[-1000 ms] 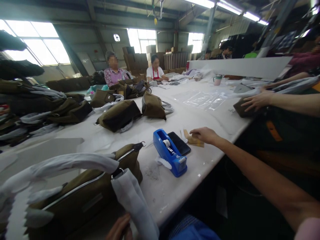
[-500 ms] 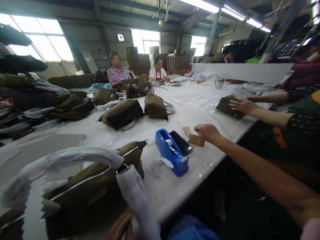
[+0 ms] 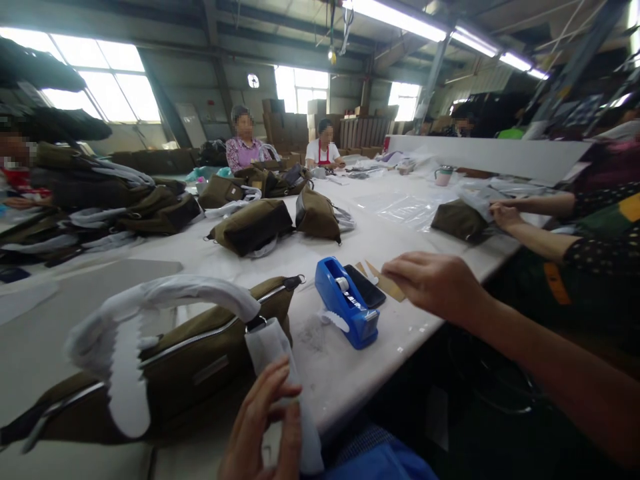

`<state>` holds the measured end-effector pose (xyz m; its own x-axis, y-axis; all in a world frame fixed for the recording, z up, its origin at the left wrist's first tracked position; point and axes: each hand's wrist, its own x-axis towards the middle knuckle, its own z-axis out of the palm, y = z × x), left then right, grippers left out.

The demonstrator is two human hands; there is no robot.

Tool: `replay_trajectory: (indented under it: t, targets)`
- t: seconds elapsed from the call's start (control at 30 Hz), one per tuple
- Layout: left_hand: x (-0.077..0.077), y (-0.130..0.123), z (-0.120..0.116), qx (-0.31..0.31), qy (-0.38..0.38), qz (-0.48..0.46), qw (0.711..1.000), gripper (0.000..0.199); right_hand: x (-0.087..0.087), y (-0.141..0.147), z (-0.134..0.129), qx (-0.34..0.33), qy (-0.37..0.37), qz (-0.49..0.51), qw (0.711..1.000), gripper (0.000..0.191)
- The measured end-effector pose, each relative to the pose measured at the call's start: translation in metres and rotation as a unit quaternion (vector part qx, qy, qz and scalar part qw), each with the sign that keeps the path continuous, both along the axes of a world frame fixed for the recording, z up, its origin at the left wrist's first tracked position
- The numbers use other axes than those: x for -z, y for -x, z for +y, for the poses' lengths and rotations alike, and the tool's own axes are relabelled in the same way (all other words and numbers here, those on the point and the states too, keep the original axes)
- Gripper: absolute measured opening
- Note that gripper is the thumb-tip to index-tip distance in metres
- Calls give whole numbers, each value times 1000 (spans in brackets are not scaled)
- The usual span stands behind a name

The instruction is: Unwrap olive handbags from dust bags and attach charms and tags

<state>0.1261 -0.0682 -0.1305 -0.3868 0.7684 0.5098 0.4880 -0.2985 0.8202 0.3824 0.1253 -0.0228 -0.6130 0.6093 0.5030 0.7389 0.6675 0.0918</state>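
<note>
A dark olive handbag (image 3: 210,333) lies before me, its zip closed and its arched handle (image 3: 170,290) wrapped in white material. From a ring at its right end hangs a white-wrapped strap (image 3: 265,343). My left hand (image 3: 265,420) rests against this strap, thumb and fingers apart. Out over the table my right hand (image 3: 435,283) is closed, fingertips pressed together; what they hold, if anything, I cannot make out. Just beyond those fingertips is a piece of brown paper (image 3: 393,288). A blue tape dispenser (image 3: 345,303) stands between my hands, beside a black phone (image 3: 367,288).
Further olive bags (image 3: 250,225) lie across the white table, with a heap (image 3: 160,210) at left. At right a co-worker's hands (image 3: 507,217) are at another bag (image 3: 457,220) and clear plastic. A cup (image 3: 443,175) stands farther back. Two people sit at the far side.
My left hand has risen along the wrapped strap. My right hand has turned and come nearer; the folded brown piece by its fingers no longer shows. The co-worker's hand has moved off the bag's top.
</note>
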Motion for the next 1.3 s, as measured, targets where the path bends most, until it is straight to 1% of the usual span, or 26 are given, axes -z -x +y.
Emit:
replay_trajectory:
  t: [0.07, 0.1, 0.13, 0.17, 0.2, 0.27, 0.3, 0.33, 0.4, 0.43, 0.5, 0.57, 0.63, 0.7, 0.73, 0.77, 0.83, 0.93, 1.0, 1.03, 1.07, 1.1, 1.13, 1.2, 1.27, 1.3]
  targets:
    - [-21, -13, 13, 66, -3, -6, 998, 51, -3, 23, -39, -145, 46, 13, 988, 24]
    - [-29, -18, 18, 107, 5, -6, 994, 58, -5, 32, -56, -198, 65, 27, 978, 23]
    - [-35, -21, 22, 149, 19, -5, 989, 62, -6, 40, -70, -233, 86, 40, 968, 22]
    - [-38, -22, 24, 191, 39, -6, 981, 60, -8, 46, -82, -255, 107, 54, 959, 21]
    - [-38, -20, 24, 226, 64, -8, 972, 53, -9, 50, -90, -266, 122, 69, 954, 21]
    - [-31, -10, 18, 258, 115, -25, 959, 33, -9, 50, -97, -262, 138, 100, 950, 19]
    - [-25, -1, 13, 252, 137, -37, 957, 27, -8, 48, -97, -250, 138, 117, 951, 18]
    - [-18, 10, 6, 238, 158, -50, 957, 26, -5, 45, -95, -232, 135, 132, 954, 17]
    - [-5, 34, -12, 190, 195, -68, 960, 29, 5, 39, -91, -192, 140, 137, 962, 15]
    - [-1, 46, -21, 162, 207, -67, 963, 30, 12, 38, -89, -177, 156, 125, 964, 15]
    - [1, 64, -40, 110, 213, -43, 970, 29, 28, 43, -90, -178, 205, 93, 958, 17]
    - [-5, 71, -54, 85, 200, 7, 976, 27, 44, 58, -98, -215, 249, 97, 939, 20]
    - [-18, 69, -62, 94, 183, 66, 976, 24, 56, 80, -111, -268, 299, 142, 905, 30]
    - [-31, 62, -64, 101, 167, 120, 973, 24, 64, 105, -125, -307, 373, 195, 853, 39]
    - [-36, 59, -64, 97, 158, 144, 972, 23, 67, 116, -130, -317, 417, 217, 824, 37]
    - [-41, 57, -64, 90, 151, 160, 971, 23, 69, 126, -133, -318, 457, 237, 796, 30]
    - [-48, 58, -66, 73, 138, 170, 973, 22, 72, 141, -134, -298, 519, 277, 752, 15]
    - [-54, 73, -70, 38, 124, 138, 982, 18, 71, 157, -124, -263, 579, 336, 695, 23]
    - [-59, 88, -72, -3, 114, 112, 987, 18, 66, 167, -117, -259, 608, 358, 659, 31]
    - [-62, 96, -72, -21, 111, 104, 988, 18, 62, 172, -115, -265, 617, 360, 648, 33]
    - [-64, 103, -72, -34, 108, 99, 989, 19, 58, 178, -113, -272, 618, 356, 646, 34]
    - [-67, 111, -71, -43, 105, 98, 989, 20, 54, 184, -111, -277, 608, 349, 657, 34]
    - [-69, 117, -69, -55, 101, 96, 989, 20, 49, 189, -110, -278, 585, 344, 680, 31]
    - [-71, 131, -64, -104, 86, 84, 987, 21, 43, 200, -106, -261, 508, 346, 745, 27]
    - [-69, 145, -55, -165, 73, 61, 982, 23, 39, 209, -100, -224, 393, 349, 821, 23]
    - [-68, 151, -50, -180, 73, 49, 980, 25, 39, 214, -96, -206, 328, 344, 856, 22]
